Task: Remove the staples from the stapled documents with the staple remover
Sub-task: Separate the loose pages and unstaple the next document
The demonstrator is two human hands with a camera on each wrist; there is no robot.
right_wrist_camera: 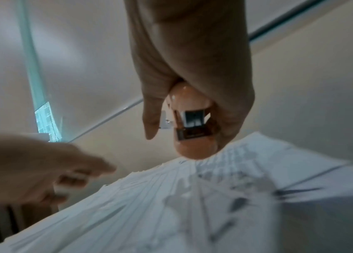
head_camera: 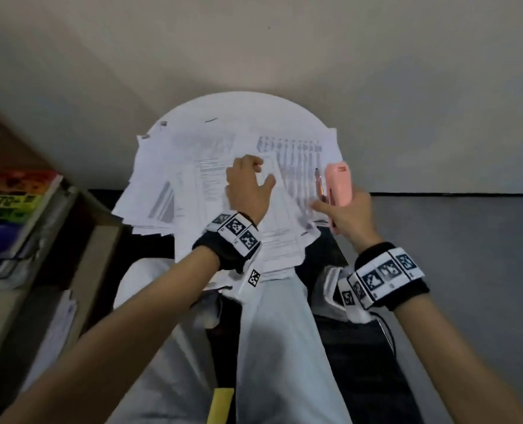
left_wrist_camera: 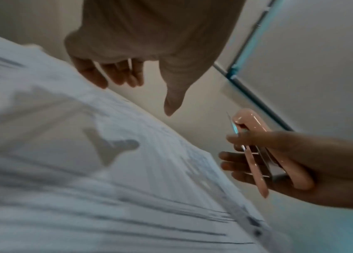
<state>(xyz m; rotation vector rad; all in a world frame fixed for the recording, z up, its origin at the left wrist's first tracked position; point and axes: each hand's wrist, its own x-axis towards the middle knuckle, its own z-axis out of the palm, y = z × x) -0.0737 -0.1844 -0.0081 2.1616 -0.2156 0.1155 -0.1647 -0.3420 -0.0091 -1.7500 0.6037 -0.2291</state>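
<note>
A loose spread of printed documents [head_camera: 211,179] covers a round white table [head_camera: 254,105]. My left hand [head_camera: 251,166] hovers over the middle of the sheets. In the left wrist view its fingers [left_wrist_camera: 114,73] hang relaxed above the paper [left_wrist_camera: 84,154], holding nothing and casting a shadow. At the table's right edge my right hand [head_camera: 342,209] grips a pink stapler-shaped staple remover [head_camera: 339,182]. A slim pink stick with a metal tip [head_camera: 319,185] is held alongside it. The right wrist view looks straight into the tool's metal mouth [right_wrist_camera: 192,128], just above the papers [right_wrist_camera: 192,205].
A shelf with a colourful box [head_camera: 12,194] stands at the left, close to the table. My legs in pale trousers [head_camera: 269,347] reach under the table's near edge. A few small dark bits [head_camera: 211,119] lie on the far part of the table. A plain wall is behind.
</note>
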